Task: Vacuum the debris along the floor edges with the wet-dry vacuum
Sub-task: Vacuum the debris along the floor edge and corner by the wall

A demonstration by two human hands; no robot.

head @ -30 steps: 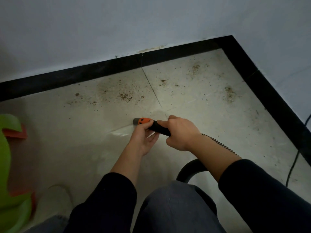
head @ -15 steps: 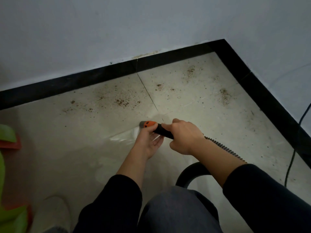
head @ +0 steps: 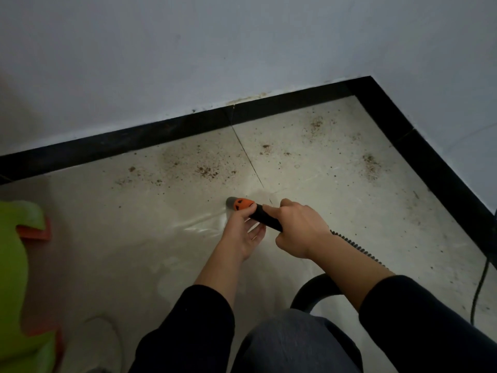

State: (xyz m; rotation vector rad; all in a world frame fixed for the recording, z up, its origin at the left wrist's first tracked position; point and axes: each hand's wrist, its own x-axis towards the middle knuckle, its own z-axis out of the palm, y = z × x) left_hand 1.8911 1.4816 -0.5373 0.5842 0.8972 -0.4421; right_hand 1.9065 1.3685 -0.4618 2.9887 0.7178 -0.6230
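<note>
the vacuum wand (head: 242, 203) sits low over the pale floor, well short of the black skirting board (head: 161, 135), its grey tip pointing toward it. the right hand (head: 298, 230) has its fingers curled tight round the black grip. the left hand (head: 242, 232) pinches the orange collar, thumb on top and fingers tucked loosely beneath; how hard they press i can't tell.

it looks like a light, stiff plastic piece, easy to steer with one hand on the grip and the other guiding near the tip. i'd guess the drag comes from behind: the coiled cord (head: 357, 247) and the hose (head: 314, 288) will tug and spring back as the tip reaches for the skirting board. the debris (head: 207, 170) looks dry, crumbly and loose, likely to scatter if it's nudged rather than sucked up.

counting:
- one wand and two hands
- one coiled cord and one hose loop
- one thin cable (head: 481, 286), trailing beside the skirting board's right-hand run
- five thicker clusters of crumbs that i can pick out, all between the wand and the skirting board, with stray specks around them
- one green thing (head: 13, 265), far out from the skirting board at the left edge; what it is i can't tell
</note>
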